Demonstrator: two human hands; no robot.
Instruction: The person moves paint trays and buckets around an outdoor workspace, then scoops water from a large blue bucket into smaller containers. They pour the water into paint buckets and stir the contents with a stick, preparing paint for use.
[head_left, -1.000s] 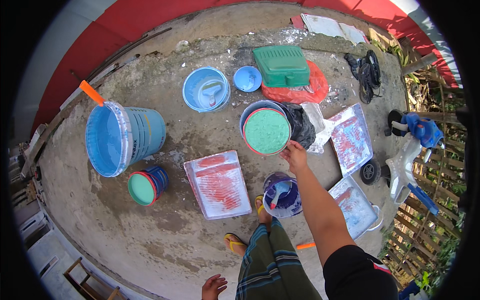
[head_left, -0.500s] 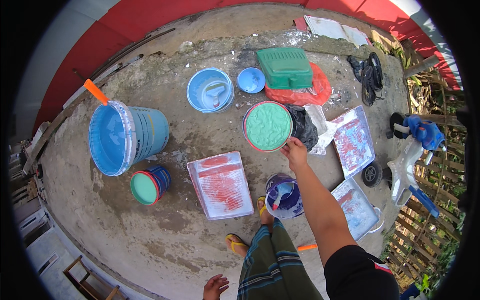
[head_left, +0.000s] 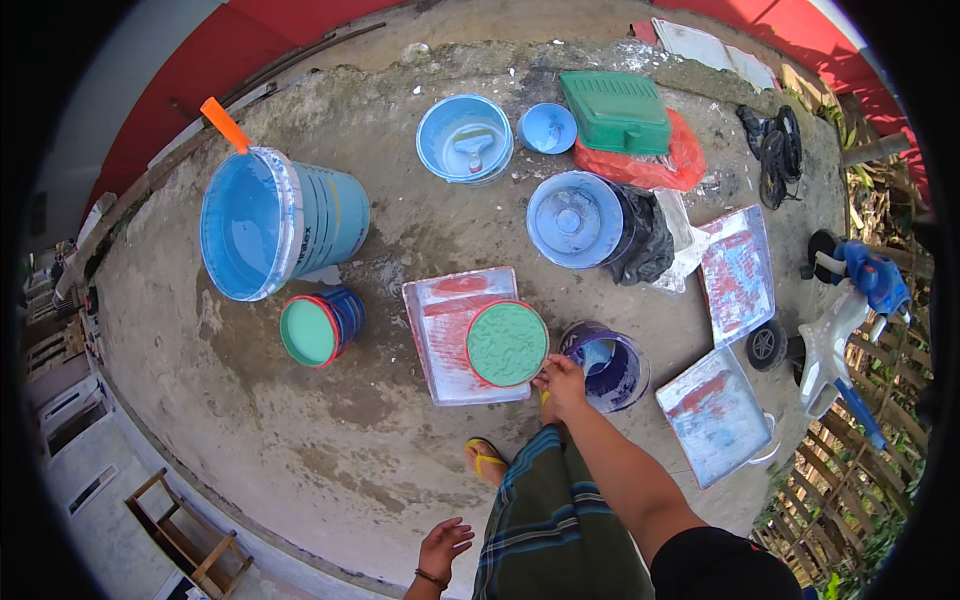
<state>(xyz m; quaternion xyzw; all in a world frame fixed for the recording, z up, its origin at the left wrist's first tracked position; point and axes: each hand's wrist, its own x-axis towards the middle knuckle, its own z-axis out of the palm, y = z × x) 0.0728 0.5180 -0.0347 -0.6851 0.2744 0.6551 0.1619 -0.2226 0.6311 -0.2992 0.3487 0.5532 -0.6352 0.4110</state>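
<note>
My right hand (head_left: 562, 384) pinches the edge of a round, red-rimmed lid (head_left: 507, 343) whose upper face is coated in wet green paint. The lid hangs level over the right part of a paint tray (head_left: 440, 350) streaked with red and white. Just right of that hand is a purple bucket (head_left: 628, 385) with a pale blue-stained brush inside. A blue pail (head_left: 575, 220) with a ringed, paint-smeared middle stands farther back. Low in the view my left hand (head_left: 445, 550) is empty, fingers apart. A small dark blue can (head_left: 345, 318) of green paint lies to the left.
A large blue bucket (head_left: 335, 225) with an orange handle on its rim is at left. Behind stand a blue pail (head_left: 465, 135) with a brush, a small blue pot (head_left: 547, 128) and a green plastic case (head_left: 615, 112). Two paint trays (head_left: 735, 275) and a toy tricycle (head_left: 840, 330) are at right.
My right hand has brought the lid nearer, from over the blue pail to over the paint tray. The pail's inside now shows. My left hand has risen slightly.
</note>
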